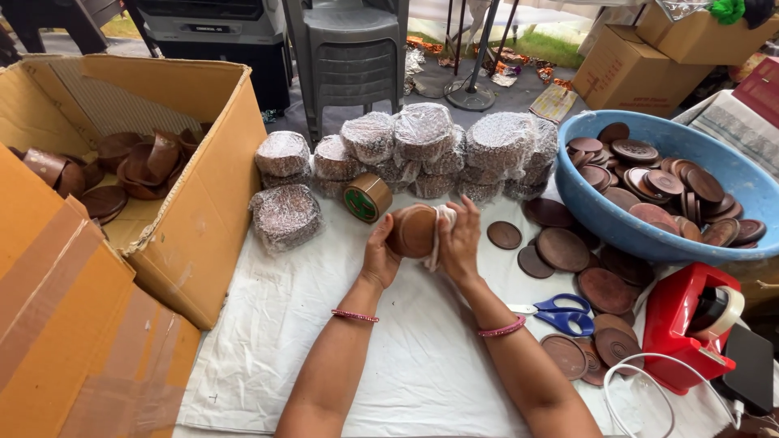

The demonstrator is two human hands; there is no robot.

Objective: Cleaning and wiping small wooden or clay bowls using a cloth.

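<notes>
My left hand [380,258] and my right hand [459,242] together hold a stack of round brown discs [414,230] above the white cloth [324,324]. A piece of white wrap [438,225] lies between my right hand and the stack. Just beyond the hands stands a roll of brown tape [367,197]. Behind it sit several bubble-wrapped bundles [422,146]. Loose brown discs [561,248] lie on the cloth to the right.
An open cardboard box [203,211] holding brown pieces stands at left. A blue tub [600,219] full of discs sits at right. Blue-handled scissors [564,314], a red tape dispenser [686,324] and a white cable [649,369] lie near right. Grey plastic chairs [349,57] stand behind.
</notes>
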